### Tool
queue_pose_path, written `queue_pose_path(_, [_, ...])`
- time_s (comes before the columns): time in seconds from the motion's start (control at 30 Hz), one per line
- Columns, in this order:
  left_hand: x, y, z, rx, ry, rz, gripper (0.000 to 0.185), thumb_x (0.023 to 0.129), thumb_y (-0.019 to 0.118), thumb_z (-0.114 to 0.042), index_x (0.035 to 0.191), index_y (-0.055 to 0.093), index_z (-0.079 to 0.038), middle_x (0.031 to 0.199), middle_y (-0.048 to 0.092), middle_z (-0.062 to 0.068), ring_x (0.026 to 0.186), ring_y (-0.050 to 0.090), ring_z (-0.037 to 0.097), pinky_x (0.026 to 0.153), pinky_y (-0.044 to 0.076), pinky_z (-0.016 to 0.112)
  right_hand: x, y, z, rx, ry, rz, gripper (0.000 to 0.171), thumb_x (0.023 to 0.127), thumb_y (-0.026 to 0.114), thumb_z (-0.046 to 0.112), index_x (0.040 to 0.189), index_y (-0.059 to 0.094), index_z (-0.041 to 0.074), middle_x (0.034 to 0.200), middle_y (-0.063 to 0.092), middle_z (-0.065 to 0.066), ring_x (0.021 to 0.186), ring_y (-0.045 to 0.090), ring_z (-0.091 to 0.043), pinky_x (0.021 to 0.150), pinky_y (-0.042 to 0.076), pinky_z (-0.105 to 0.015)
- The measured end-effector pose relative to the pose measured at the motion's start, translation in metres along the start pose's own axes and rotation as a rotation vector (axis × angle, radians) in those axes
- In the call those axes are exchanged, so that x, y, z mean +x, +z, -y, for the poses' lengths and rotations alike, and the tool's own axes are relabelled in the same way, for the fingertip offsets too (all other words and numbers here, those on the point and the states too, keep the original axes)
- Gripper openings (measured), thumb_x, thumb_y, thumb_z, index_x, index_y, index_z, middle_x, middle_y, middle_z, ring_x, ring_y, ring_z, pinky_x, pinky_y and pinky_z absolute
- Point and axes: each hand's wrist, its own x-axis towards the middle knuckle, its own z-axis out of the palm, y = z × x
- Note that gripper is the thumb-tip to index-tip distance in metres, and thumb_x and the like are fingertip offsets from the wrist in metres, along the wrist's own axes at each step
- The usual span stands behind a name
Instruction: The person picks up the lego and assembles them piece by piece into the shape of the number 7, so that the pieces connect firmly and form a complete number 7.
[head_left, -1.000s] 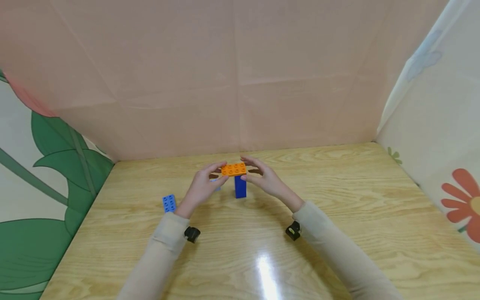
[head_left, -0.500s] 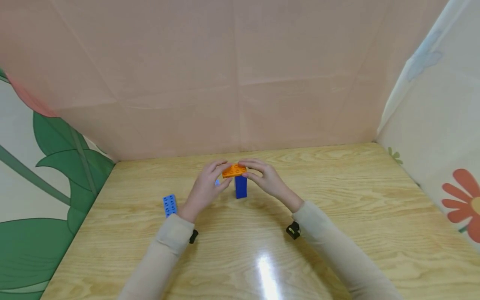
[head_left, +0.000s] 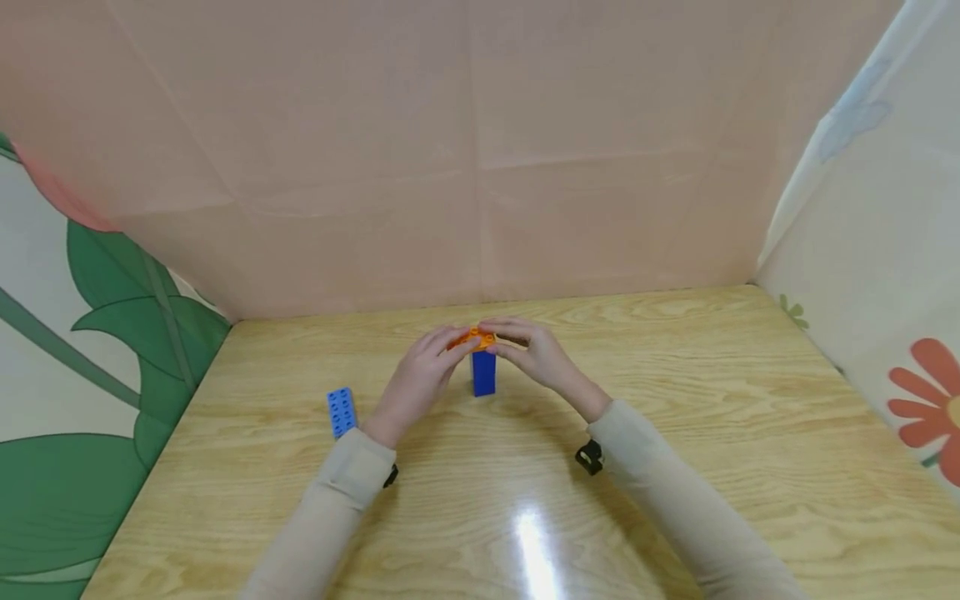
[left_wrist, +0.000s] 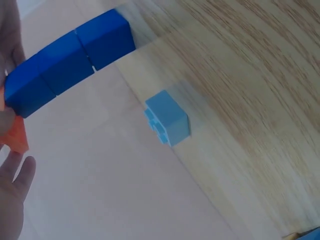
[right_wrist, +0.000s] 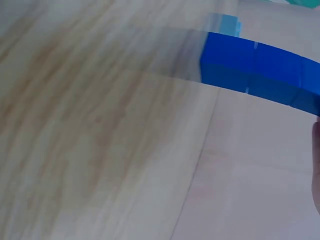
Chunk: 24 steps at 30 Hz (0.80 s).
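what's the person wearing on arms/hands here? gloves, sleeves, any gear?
No gloves: both hands are bare, the left hand and the right hand. Both arms are in long, plain beige sleeves, the left sleeve and the right sleeve, ending at the wrists. A small black device sits at each wrist: the left wrist device and the right wrist device. No markings or cables visible.

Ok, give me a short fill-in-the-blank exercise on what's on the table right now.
1. Both hands, left and right, hold the ____ brick on top of the dark blue tower.
2. The tower stands on a ____ table.
3. A small light blue brick lies beside the ____.

Missing words: orange; wooden; tower
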Motion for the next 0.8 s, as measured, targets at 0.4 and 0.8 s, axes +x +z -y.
queue_pose_path(0.4, [-0.0012,-0.0025,0.0005,-0.018,-0.011,0.050,0.052,0.084,0.064,0.009,0.131,0.058,-0.013,0.133,0.057,0.007,0.126,0.053,0.026,0.108,0.045,0.037,-0.0003,0.0016,-0.0024,-0.246,-0.192,-0.047,0.033,0.086,0.067,0.006,0.119,0.066,-0.001,0.120,0.066,-0.018,0.113,0.063,-0.033,0.096,0.052,-0.045])
queue_pose_path(0.8, [0.0029,-0.0014,-0.0012,-0.038,-0.038,0.023,0.046,0.084,0.064,0.008,0.125,0.063,-0.012,0.129,0.060,0.007,0.122,0.055,0.025,0.105,0.047,0.036,0.0001,0.0018,-0.0009,-0.265,-0.222,-0.059,0.033,0.084,0.069,0.001,0.116,0.067,-0.003,0.118,0.067,-0.020,0.110,0.064,-0.034,0.092,0.054,-0.043])
